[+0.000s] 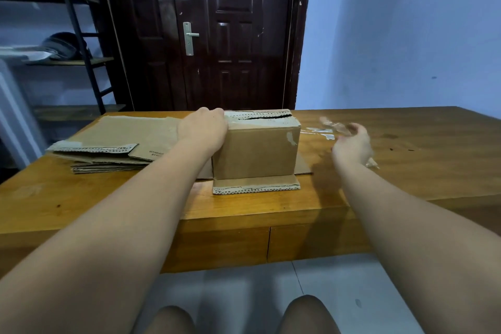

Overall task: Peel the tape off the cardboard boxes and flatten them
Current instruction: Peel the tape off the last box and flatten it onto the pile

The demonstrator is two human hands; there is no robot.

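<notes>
A small brown cardboard box (pixel 257 152) stands upright in the middle of the wooden table (pixel 108 198), its bottom flaps splayed flat on the wood. My left hand (pixel 202 129) rests on the box's top left edge and grips it. My right hand (pixel 352 144) hovers to the right of the box, blurred, fingers loosely curled by a strip of clear tape (pixel 332 123) that seems to stick to the fingertips. More clear tape (pixel 318 131) lies on the table beside the box.
A stack of flattened cardboard boxes (pixel 113 144) lies on the table's left side, touching the box. A dark door (pixel 206 30) stands behind the table, a metal shelf rack (pixel 73 35) at far left. A scrap of tape (pixel 372 163) lies under my right wrist.
</notes>
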